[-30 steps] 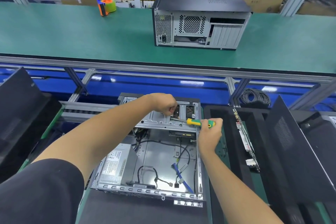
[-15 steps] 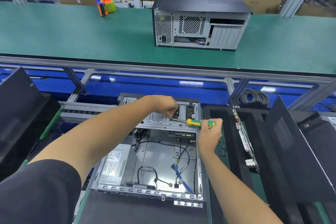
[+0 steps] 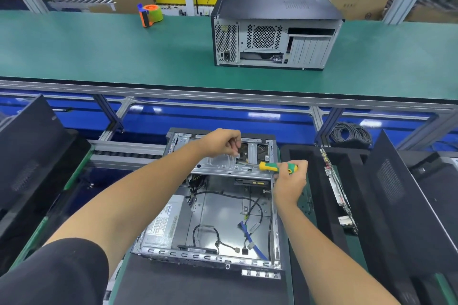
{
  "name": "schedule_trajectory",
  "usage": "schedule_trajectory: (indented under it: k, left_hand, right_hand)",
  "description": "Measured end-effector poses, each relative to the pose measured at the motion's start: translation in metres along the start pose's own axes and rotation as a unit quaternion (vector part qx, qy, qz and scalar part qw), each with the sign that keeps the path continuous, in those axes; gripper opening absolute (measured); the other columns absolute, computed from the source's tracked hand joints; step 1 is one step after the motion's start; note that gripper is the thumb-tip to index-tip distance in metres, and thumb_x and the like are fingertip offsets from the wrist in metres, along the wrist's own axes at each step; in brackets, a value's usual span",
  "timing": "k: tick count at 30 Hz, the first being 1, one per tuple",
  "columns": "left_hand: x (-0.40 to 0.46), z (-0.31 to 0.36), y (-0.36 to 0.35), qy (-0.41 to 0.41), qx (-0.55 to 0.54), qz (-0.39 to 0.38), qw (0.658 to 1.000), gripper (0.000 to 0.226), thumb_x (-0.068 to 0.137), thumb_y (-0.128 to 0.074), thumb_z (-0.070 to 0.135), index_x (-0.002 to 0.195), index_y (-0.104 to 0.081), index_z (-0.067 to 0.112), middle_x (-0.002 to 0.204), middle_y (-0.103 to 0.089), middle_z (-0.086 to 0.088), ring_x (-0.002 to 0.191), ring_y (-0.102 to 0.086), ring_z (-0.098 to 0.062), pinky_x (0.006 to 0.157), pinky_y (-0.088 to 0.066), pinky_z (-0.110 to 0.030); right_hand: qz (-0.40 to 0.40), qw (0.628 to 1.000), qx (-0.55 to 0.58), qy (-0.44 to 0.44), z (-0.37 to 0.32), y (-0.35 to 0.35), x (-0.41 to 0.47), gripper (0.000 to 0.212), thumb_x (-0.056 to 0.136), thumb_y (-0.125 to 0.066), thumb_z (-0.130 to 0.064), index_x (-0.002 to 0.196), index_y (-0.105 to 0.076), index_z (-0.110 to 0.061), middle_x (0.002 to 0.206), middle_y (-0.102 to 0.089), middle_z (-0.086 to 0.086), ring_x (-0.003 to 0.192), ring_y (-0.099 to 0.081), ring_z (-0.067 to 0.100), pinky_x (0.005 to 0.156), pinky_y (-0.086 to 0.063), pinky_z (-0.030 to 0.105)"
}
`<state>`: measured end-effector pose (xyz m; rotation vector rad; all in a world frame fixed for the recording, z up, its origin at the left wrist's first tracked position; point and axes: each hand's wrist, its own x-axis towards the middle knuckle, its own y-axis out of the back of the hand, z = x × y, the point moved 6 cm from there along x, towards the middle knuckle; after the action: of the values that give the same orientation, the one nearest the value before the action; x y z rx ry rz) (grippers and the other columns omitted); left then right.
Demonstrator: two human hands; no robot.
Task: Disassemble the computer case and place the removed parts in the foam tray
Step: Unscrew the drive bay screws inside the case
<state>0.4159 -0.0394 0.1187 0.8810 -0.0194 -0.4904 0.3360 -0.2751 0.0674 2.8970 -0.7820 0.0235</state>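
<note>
The opened computer case (image 3: 218,208) lies on its side on the near bench (image 3: 198,287), its open face turned upward and its long axis running away from the person, the front end at the far side. Inside, a power supply (image 3: 163,223) sits at the lower left, and loose black and blue cables (image 3: 247,228) trail across the bare metal floor. A metal drive bracket (image 3: 223,163) spans the case crosswise near the far end.

The left hand (image 3: 223,142) hovers over that bracket with its grip curled, fingertips pinched together on something small (too small to identify). The right hand (image 3: 288,181) wraps its grip around the handle of a yellow-and-green screwdriver (image 3: 277,167), which lies nearly level, its long axis running left to right, the tip pointing left toward the bracket just below the left hand.

Just to the right of the case stands the black foam tray (image 3: 319,195), with a circuit board (image 3: 339,193) set on edge in one slot and a dark side panel (image 3: 406,205) leaning further right. Another dark panel (image 3: 32,156) leans at the left.

On the far green bench (image 3: 99,52) stands a second, closed computer case (image 3: 275,30) with its rear face toward the person, and an orange-and-green tape dispenser (image 3: 150,15) well to its left.
</note>
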Motion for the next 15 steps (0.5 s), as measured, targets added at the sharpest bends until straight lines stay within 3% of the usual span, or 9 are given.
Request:
schedule_trajectory:
  k: [2,6,9,11,15]
  left_hand:
    - [-0.005,0.004,-0.004,-0.001,0.003,-0.005,1.000,0.018,0.087,-0.080,0.009,0.099,-0.066,0.006,0.095,-0.074,-0.004,0.091,-0.071,-0.015,0.086,-0.057,-0.027]
    - [-0.010,0.018,-0.016,0.001,0.005,-0.020,1.000,0.014,0.089,-0.077,0.016,0.095,-0.067,0.007,0.093,-0.073,-0.004,0.085,-0.066,-0.013,0.076,-0.053,-0.022]
    - [-0.007,0.040,-0.034,-0.007,0.007,-0.039,0.999,0.012,0.094,-0.072,0.017,0.095,-0.064,0.008,0.091,-0.072,-0.005,0.080,-0.064,-0.013,0.076,-0.052,-0.028]
    - [-0.002,0.060,-0.050,-0.016,0.018,-0.050,0.998,0.014,0.095,-0.070,0.021,0.094,-0.062,0.010,0.089,-0.070,-0.001,0.081,-0.065,-0.015,0.076,-0.052,-0.032]
    - [0.009,0.107,-0.090,-0.045,0.036,-0.077,0.995,0.020,0.092,-0.075,0.026,0.092,-0.063,0.011,0.089,-0.070,0.001,0.083,-0.063,-0.016,0.072,-0.047,-0.030]
  right_hand:
    - [0.019,0.997,0.063,-0.025,-0.003,0.005,-0.001,0.016,0.095,-0.060,-0.008,0.092,-0.049,-0.020,0.082,-0.063,0.005,0.057,-0.062,0.019,0.047,-0.054,0.028]
    - [0.051,0.990,0.132,-0.010,-0.019,0.022,0.003,0.013,0.091,-0.064,-0.006,0.090,-0.055,-0.015,0.071,-0.063,-0.010,0.052,-0.059,0.011,0.048,-0.050,0.023]
    - [0.064,0.982,0.177,0.008,-0.039,0.041,0.015,0.009,0.086,-0.064,-0.009,0.084,-0.061,-0.017,0.073,-0.065,-0.006,0.061,-0.060,0.012,0.053,-0.050,0.027]
    - [0.074,0.980,0.184,0.025,-0.050,0.058,0.028,0.010,0.086,-0.061,-0.008,0.081,-0.061,-0.017,0.075,-0.067,-0.008,0.069,-0.063,0.006,0.060,-0.051,0.024]
    - [0.056,0.985,0.143,0.073,-0.063,0.100,0.049,0.007,0.084,-0.056,-0.011,0.078,-0.054,-0.014,0.064,-0.060,-0.017,0.064,-0.058,0.000,0.061,-0.047,0.016]
